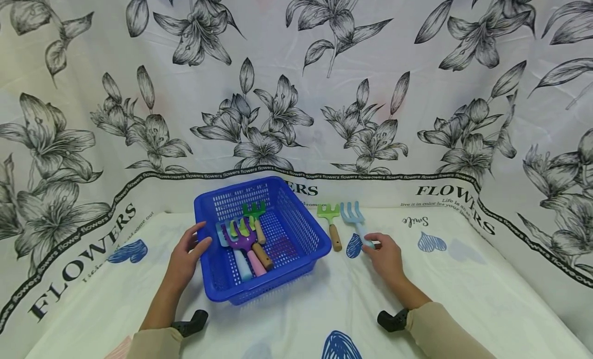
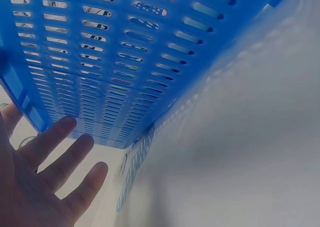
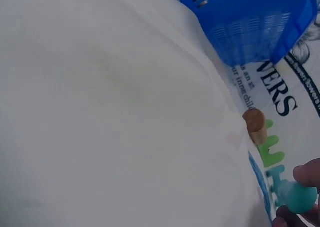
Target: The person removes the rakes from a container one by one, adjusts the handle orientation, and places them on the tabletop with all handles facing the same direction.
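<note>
The right hand (image 1: 386,256) pinched the handle of the light blue rake (image 1: 354,218), which lay on the worktop (image 1: 463,281) just beside a green rake (image 1: 330,220). The left hand (image 1: 185,256), fingers straight, touched the left wall of the blue basket (image 1: 296,215), where several more rakes (image 1: 245,240) lay

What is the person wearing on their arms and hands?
Both hands, the left hand and the right hand, are bare. Beige long sleeves are pushed up the forearms. A small black camera mount sits at each wrist.
</note>
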A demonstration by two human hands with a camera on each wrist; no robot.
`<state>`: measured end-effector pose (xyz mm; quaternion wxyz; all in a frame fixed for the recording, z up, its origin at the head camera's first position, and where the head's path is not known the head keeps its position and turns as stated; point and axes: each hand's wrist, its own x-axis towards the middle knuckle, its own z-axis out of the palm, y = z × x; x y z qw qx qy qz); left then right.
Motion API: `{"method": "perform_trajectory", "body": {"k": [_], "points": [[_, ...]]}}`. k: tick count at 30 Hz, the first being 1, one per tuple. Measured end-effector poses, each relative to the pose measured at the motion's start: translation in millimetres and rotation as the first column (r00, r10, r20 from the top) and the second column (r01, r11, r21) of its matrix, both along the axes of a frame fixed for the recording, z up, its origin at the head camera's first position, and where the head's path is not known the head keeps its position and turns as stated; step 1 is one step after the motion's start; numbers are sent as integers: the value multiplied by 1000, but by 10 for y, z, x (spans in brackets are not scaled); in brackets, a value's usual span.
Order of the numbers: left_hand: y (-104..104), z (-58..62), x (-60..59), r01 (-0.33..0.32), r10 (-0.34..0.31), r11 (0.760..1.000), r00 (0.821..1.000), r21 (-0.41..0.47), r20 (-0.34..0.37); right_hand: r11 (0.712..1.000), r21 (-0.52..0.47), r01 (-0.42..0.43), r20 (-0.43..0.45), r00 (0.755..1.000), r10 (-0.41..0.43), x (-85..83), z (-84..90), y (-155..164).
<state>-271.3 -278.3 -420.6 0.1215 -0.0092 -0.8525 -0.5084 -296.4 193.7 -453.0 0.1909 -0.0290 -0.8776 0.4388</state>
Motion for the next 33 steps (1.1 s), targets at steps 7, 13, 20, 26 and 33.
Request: {"method": "perform_trajectory", "body": {"k": [7, 13, 20, 26, 33], "points": [[-16, -12, 5, -3, 3, 1000, 1000, 3, 4, 999, 29, -12, 28, 1000, 11, -19, -46, -14], [-13, -12, 3, -4, 4, 1000, 1000, 2, 4, 995, 85, -43, 41, 998, 39, 10, -62, -21], [-7, -5, -11, -5, 4, 1000, 1000, -11, -16, 990, 118, -73, -8, 997, 75, 33, -79, 3], [-9, 1, -15, -1, 1, 1000, 1000, -9, -16, 989, 122, -86, 8, 996, 86, 38, -55, 0], [-7, -1, -17, 4, -4, 1000, 1000, -7, -20, 991, 119, -67, 54, 997, 61, 21, 34, -37]]}}
